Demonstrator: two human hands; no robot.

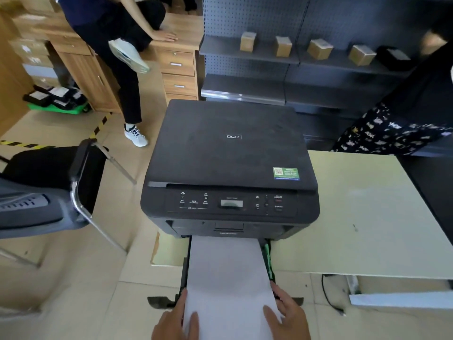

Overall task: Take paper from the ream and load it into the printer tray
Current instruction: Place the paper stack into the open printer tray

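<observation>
There is 1 black printer [229, 153] on 1 pale counter [362, 217], and 1 pulled-out paper tray [268, 261] that holds 1 stack of white paper [228, 278]. 2 hands are in view, the left hand [175, 320] and the right hand [289, 315]. On the dark shelf [247, 54] stand 4 small brown boxes [248, 41]. The wooden desk [186, 35] shows 3 drawers [176, 63] on its right side. 1 chair [56, 190] stands at the left. 2 other persons are partly visible.

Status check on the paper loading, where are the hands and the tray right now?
Left hand and right hand gripping paper stack by its sides. Stack lying in pulled-out tray of printer. Nothing blocking.
</observation>
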